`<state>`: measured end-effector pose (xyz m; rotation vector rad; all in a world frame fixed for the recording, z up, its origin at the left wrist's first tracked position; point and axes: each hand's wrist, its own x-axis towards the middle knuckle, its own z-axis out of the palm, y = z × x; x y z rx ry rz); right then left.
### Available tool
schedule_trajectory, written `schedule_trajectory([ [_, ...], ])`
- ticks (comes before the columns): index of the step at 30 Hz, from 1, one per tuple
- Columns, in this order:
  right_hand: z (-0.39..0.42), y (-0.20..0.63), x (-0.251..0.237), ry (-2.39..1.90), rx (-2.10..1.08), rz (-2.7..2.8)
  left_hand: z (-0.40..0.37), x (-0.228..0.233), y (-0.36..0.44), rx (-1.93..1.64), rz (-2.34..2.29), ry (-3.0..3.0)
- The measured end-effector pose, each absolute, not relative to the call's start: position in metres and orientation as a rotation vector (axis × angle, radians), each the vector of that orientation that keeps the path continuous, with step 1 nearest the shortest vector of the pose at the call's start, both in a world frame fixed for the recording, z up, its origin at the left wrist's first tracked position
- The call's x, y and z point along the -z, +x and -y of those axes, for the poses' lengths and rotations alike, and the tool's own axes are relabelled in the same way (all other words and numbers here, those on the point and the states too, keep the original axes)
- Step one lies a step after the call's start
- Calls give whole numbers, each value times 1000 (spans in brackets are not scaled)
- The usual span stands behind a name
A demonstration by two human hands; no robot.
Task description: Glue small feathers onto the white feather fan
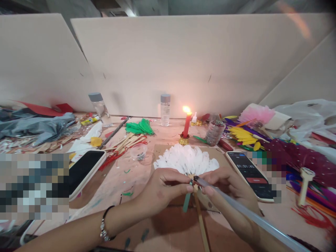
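A white feather fan (186, 158) lies on a brown cardboard sheet (223, 159) in front of me, its wooden stick handle (201, 220) pointing toward me. My left hand (164, 190) pinches the fan's base, where a small teal feather (187, 201) hangs down. My right hand (223, 183) grips a translucent glue stick (252, 215) with its dark tip touching the fan's base. A lit red candle (186, 126) in a gold holder stands just behind the fan.
A dark phone (85, 169) lies at left, and a phone showing a timer (250, 173) at right. Two clear bottles (165, 110) stand at the back. Green feathers (140, 127), wooden sticks, coloured feathers (243, 134) and a maroon fan (301, 159) crowd the table.
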<state>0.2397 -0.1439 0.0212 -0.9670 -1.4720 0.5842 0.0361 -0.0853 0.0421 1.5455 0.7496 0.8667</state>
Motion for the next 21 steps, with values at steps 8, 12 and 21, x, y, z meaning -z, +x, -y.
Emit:
schedule_trajectory([
  [8,143,239,-23,-928,-659,1468,85,-39,35,-870,-785,1575],
  [12,144,238,-22,-925,-648,1466,86,-41,36,-874,-748,1560],
  [21,143,238,-24,-907,-554,1502,86,-46,37,-863,-732,1577],
])
